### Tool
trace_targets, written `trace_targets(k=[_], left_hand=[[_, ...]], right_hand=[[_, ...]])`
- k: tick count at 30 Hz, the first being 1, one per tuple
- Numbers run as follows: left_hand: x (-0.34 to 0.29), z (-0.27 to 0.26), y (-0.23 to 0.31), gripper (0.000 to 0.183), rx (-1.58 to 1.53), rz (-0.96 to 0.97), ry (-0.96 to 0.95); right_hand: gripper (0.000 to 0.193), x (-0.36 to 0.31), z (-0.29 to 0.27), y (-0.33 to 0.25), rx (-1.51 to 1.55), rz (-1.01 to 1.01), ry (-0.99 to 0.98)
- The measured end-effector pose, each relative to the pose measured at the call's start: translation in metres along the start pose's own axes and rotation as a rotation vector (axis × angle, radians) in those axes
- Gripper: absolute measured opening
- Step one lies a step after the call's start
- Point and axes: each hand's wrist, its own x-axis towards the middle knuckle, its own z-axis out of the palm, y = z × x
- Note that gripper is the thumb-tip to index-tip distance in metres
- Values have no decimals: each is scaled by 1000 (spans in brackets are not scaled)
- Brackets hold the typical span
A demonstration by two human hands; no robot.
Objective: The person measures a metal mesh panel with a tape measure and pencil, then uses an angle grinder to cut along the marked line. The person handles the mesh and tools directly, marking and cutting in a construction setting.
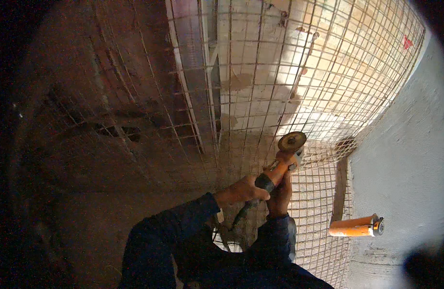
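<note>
An angle grinder (279, 169) with an orange body and a dark rear section is held up in front of me, its round disc (292, 141) at the far end. My left hand (243, 189) is closed around the dark rear part. Near the head, my right hand (281, 192) wraps the body from the right side, with some fingers hidden behind the tool. The disc is in front of a rusty wire mesh (260, 103); whether it touches a wire I cannot tell. A dark cord or strap (239, 216) hangs below the tool.
The mesh spreads across most of the view, brightly lit at upper right and dim at left. A grey plastered surface (400, 144) runs along the right side. On it is an orange cylinder (352, 227) with a black end.
</note>
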Motion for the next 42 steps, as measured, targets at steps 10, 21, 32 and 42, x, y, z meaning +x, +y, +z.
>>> trace_targets(k=[10, 21, 32, 42], left_hand=[[-19, 32, 9, 38, 90, -15, 32], [-8, 46, 2, 72, 230, -264, -135], [-3, 63, 1, 63, 174, -30, -107], [-11, 60, 19, 67, 243, -31, -23]], right_hand=[[54, -27, -4, -12, -129, -2, 35], [53, -36, -28, -17, -85, -10, 49], [62, -30, -46, -20, -84, -110, 116], [55, -20, -23, -34, 40, -118, 74]])
